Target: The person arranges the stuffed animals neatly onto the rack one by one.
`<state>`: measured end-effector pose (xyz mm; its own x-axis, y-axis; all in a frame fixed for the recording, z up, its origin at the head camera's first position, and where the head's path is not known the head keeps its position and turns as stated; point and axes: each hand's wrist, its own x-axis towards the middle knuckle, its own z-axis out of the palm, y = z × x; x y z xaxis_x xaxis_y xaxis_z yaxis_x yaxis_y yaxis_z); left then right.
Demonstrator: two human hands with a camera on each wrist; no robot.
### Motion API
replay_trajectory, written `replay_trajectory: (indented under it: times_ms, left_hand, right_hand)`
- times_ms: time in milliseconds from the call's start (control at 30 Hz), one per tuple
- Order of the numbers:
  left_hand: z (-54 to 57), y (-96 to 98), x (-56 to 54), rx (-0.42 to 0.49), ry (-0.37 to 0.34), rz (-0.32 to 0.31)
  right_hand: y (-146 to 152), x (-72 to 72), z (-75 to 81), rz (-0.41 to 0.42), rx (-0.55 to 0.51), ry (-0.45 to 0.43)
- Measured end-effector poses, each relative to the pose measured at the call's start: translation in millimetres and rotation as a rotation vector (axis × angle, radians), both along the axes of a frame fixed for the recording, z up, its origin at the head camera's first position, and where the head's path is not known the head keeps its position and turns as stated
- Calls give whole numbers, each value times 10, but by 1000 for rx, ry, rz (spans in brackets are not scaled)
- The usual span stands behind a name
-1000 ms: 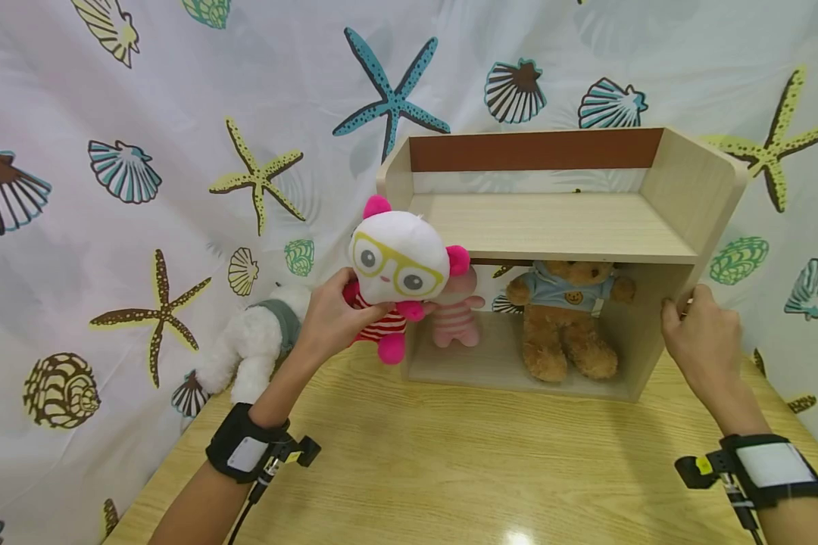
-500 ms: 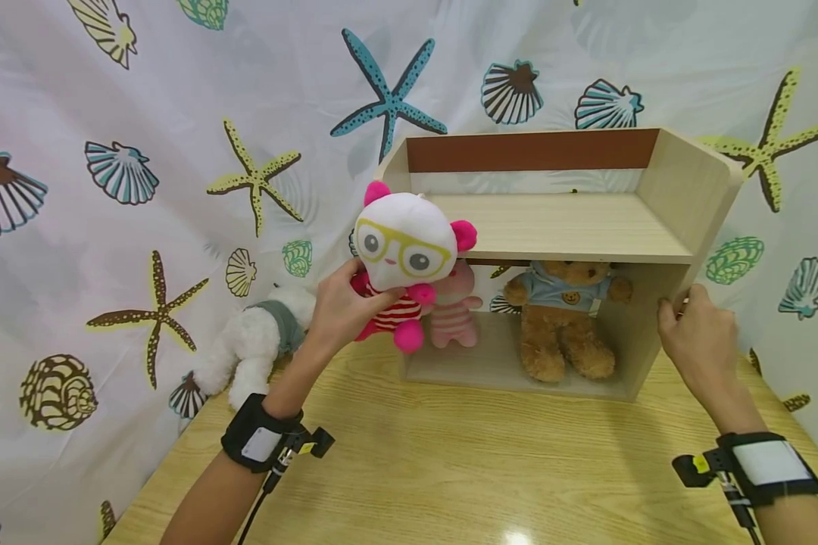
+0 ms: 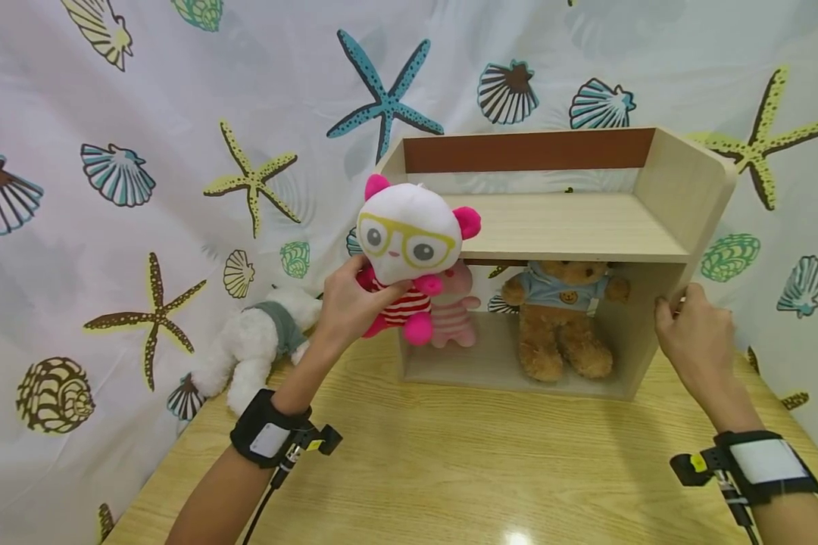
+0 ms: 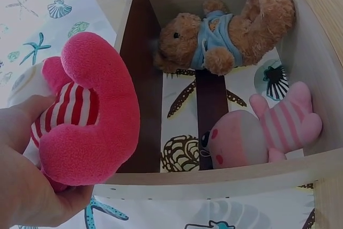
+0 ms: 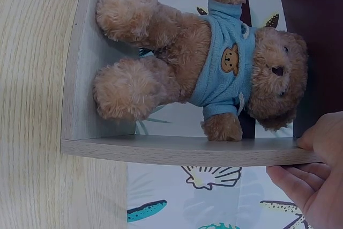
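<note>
My left hand (image 3: 354, 303) grips a plush panda (image 3: 409, 235) with a white head, yellow glasses, pink ears and a red-striped body. It is held up at the left front of a small wooden shelf (image 3: 572, 227), its head overlapping the upper board in the head view. With thumb and fingers, my right hand (image 3: 698, 341) pinches the shelf's right side panel, as the right wrist view (image 5: 316, 170) also shows. Inside the lower compartment sit a brown teddy bear (image 3: 552, 333) in a blue hoodie and a pink striped plush toy (image 4: 262, 132), partly hidden behind the panda in the head view.
A white fluffy plush (image 3: 252, 348) with a grey-green garment lies left of the shelf, near my left forearm. The shelf stands on a wood-grain table (image 3: 450, 462). Behind hangs a white curtain (image 3: 177, 91) printed with shells and starfish.
My left hand has carried the panda rightward and slightly up, closer in front of the shelf. The right hand keeps its hold on the side panel.
</note>
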<state>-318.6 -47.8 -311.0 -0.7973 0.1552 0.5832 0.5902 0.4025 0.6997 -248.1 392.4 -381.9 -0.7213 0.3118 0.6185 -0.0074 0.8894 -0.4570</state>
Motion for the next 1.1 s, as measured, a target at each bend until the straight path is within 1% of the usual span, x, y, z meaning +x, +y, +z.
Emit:
replay_trajectory:
  times_ms: [267, 433, 633, 833, 1000, 1100]
  left_hand:
    - [53, 27, 11, 24, -4, -6]
    - [89, 56, 9, 39, -6, -17]
    - [124, 98, -7, 50, 17, -13]
    - [183, 164, -24, 65, 29, -7]
    - [202, 238, -61, 96, 42, -31]
    - [208, 268, -75, 119, 64, -45]
  right_hand:
    - [7, -10, -32, 6, 6, 16]
    - [13, -13, -18, -1, 5, 24]
    - [8, -9, -8, -4, -1, 14]
    - [11, -10, -10, 3, -3, 17]
    - [8, -11, -2, 5, 5, 35]
    - [4, -17, 12, 8, 11, 40]
